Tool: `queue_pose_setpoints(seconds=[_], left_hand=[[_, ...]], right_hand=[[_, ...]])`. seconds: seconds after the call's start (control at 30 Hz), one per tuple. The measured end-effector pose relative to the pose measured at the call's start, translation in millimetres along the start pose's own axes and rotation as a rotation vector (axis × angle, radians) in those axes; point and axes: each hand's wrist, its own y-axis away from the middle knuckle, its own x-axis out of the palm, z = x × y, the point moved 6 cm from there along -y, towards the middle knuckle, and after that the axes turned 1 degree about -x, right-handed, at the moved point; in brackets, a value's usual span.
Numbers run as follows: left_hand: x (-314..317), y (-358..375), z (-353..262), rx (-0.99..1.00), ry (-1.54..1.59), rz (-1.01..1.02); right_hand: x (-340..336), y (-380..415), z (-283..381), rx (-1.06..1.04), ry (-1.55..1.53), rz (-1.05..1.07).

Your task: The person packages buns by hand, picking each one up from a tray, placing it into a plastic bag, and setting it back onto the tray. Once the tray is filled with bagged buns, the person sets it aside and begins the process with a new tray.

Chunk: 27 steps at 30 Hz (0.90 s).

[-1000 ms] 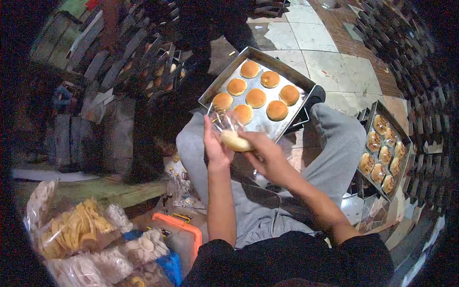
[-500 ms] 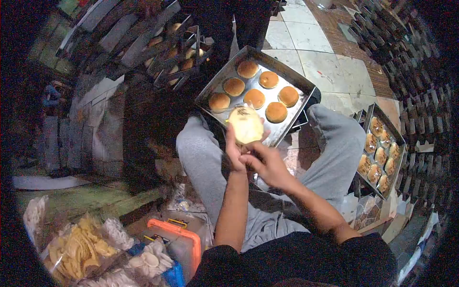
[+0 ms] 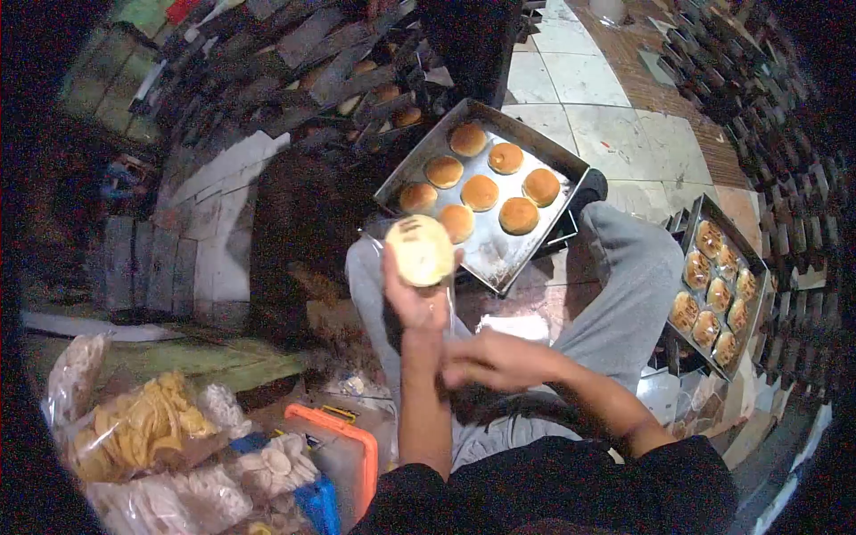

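My left hand (image 3: 415,303) grips a round bun (image 3: 421,251), its pale side with dark marks facing me. Clear plastic shows beside the bun and along the hand. Crossing close to my left wrist, my right hand (image 3: 504,359) has its fingers curled in and slightly blurred; whatever they pinch is hidden. Just beyond the held bun, a metal baking tray (image 3: 499,267) carries several golden-brown buns (image 3: 480,193), laid apart from one another. One of them lies partly behind the held bun.
A second tray (image 3: 760,299) at the right holds several dark-marked buns (image 3: 719,294) that look wrapped. Clear bags with yellow (image 3: 160,423) and whitish contents lie lower left, beside an orange-rimmed box (image 3: 332,428). Stacked dark trays (image 3: 785,178) line the right; more stand upper left.
The held bun and my left hand have moved left and slightly down, uncovering another bun on the tray. My right hand has drawn down from the left hand toward the wrist.
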Motion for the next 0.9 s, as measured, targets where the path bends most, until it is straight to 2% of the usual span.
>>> queue_pose_setpoints(seconds=[0.03,0.1,0.13,0.2,0.23,0.27,0.3,0.33,0.37,0.4,0.43,0.47,0.53,0.6,0.67,0.73,0.8,0.87,0.9], left_hand=[[-2,0,-14,0.008,0.023,-0.031],[-3,4,-35,-0.028,0.021,0.069],[2,9,-40,-0.026,0.006,0.098],[12,34,-38,-0.04,-0.052,0.088],[19,50,-33,-0.058,-0.106,0.081],[18,69,-29,-0.053,-0.167,-0.063],[9,85,-29,-0.086,-0.24,0.001],[4,94,-36,-0.117,-0.311,0.066],[-5,97,-51,-0.109,-0.306,0.061],[-23,100,-67,-0.269,-0.901,-0.133],[-39,105,-84,-0.429,-1.494,-0.337],[-39,103,-86,-0.43,-1.491,-0.34],[20,103,-116,0.742,-1.784,-0.063],[24,95,-119,0.711,-1.682,-0.003],[21,88,-114,0.632,-1.572,0.157],[19,87,-114,0.635,-1.524,0.137],[21,104,-123,0.896,-1.379,0.208],[7,113,-122,0.793,-1.064,0.095],[8,115,-122,0.733,-1.224,0.018]], right_hand=[[-2,9,-3,-0.011,-0.007,0.004],[-3,17,-5,-0.028,-0.251,0.1],[-5,12,-2,-0.034,-0.25,0.107],[-56,17,8,0.002,0.211,-0.833],[-57,12,5,-0.001,0.21,-0.829],[-53,5,7,-0.152,0.271,-0.764],[-46,1,8,-0.301,0.328,-0.693],[-44,-3,1,-0.305,0.328,-0.684],[-46,-7,-14,-0.237,0.144,-0.695],[-47,-11,-25,-0.167,-0.037,-0.704],[-50,-13,-24,-0.166,-0.039,-0.709],[-51,-18,-24,-0.165,-0.04,-0.704],[-52,-28,-29,-0.108,-0.146,-0.694],[-54,-37,-27,-0.181,-0.015,-0.7],[-48,-47,-41,-0.009,-0.144,-0.571],[-48,-43,-19,0.0,-0.153,-0.567],[-51,-19,49,-0.125,0.299,-0.663],[-45,-1,63,-0.508,0.447,-0.845],[-49,-5,31,-0.402,0.312,-0.853]])
